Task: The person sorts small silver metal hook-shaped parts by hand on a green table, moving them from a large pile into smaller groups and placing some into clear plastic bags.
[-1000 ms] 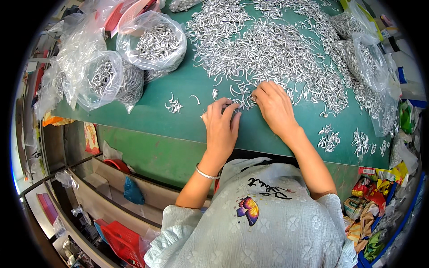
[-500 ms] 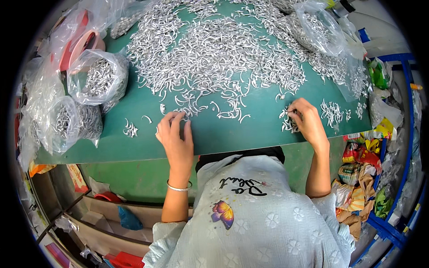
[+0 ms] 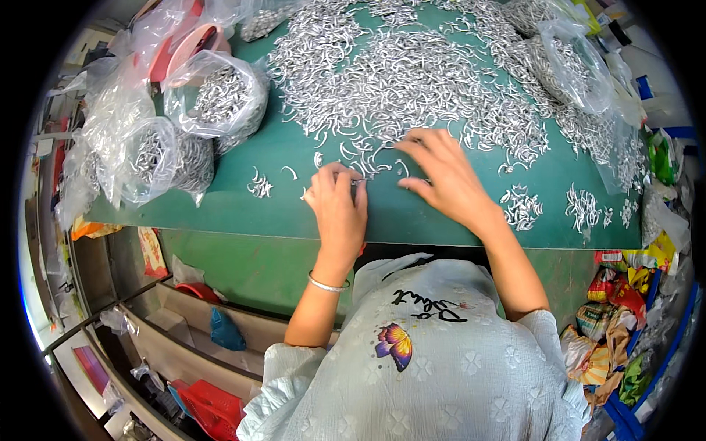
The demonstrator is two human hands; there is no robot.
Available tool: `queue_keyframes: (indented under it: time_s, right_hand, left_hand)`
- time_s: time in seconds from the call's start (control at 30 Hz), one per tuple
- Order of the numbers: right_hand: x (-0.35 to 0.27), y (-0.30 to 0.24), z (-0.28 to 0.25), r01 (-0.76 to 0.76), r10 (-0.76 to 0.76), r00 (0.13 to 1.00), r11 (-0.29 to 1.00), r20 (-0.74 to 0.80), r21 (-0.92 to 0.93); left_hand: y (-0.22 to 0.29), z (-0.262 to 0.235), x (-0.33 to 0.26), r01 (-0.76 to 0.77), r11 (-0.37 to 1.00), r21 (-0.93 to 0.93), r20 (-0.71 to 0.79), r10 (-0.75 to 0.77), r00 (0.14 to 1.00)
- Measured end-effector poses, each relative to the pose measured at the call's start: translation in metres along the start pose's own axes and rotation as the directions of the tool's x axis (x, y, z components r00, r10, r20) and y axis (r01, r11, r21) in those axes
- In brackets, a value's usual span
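A broad heap of small curved silver metal pieces (image 3: 401, 81) covers the far middle of the green table (image 3: 287, 217). At the heap's near edge, my left hand (image 3: 338, 206) rests with fingers bent and drawn together, fingertips down among a few pieces; what they hold is mostly hidden. My right hand (image 3: 448, 180) is to its right, fingers stretched and thumb apart, reaching over the loose pieces with nothing visible in its grip. To the right lies a small pile of curved pieces (image 3: 521, 208), with another small pile (image 3: 582, 207) beyond it.
Clear plastic bags of metal pieces (image 3: 220, 99) stand at the left, near a pink basket (image 3: 193, 45). Another open bag (image 3: 573, 66) lies at the far right. A few pieces (image 3: 259, 184) sit left of my hands. Below the table are a drawer-like shelf (image 3: 198, 331) and a red plastic item (image 3: 209, 408).
My right hand has left the small right-hand pile, moved left to the heap's edge and opened. My left hand stays by the same pieces. The whole view has shifted.
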State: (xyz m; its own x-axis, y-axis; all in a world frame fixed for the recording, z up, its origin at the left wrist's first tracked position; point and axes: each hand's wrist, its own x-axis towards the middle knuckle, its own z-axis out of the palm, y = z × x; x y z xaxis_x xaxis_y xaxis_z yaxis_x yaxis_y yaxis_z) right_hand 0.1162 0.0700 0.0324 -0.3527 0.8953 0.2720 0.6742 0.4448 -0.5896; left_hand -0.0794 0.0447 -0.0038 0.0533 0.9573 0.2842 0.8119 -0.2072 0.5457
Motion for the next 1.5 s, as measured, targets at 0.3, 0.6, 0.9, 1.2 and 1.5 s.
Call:
queue_keyframes:
  time_s: [0.3, 0.6, 0.9, 1.2, 1.5]
  right_hand:
    - [-0.004, 0.027, 0.0, -0.069, 0.046, 0.993, 0.976, -0.112, -0.209]
    - [0.004, 0.006, 0.031, 0.044, -0.051, 0.995, 0.995, -0.083, -0.086]
    - [-0.028, -0.023, 0.012, -0.149, 0.121, 0.988, 0.912, 0.098, 0.381]
    - [-0.053, -0.011, -0.008, -0.194, 0.202, 0.979, 0.902, 0.02, 0.385]
    - [-0.071, -0.002, -0.037, -0.437, 0.447, 0.893, 0.826, 0.059, 0.356]
  left_hand:
    - [0.004, -0.018, -0.004, -0.03, 0.961, -0.275, -0.003, 0.031, 1.0]
    - [0.011, -0.012, -0.017, 0.062, 0.902, -0.426, 0.012, -0.063, 0.998]
    - [0.034, -0.001, -0.017, 0.27, 0.708, -0.652, 0.199, -0.183, 0.963]
    - [0.051, 0.014, -0.02, 0.485, 0.398, -0.779, 0.488, -0.099, 0.867]
    - [0.072, 0.022, -0.02, 0.21, 0.667, -0.714, 0.318, 0.042, 0.947]
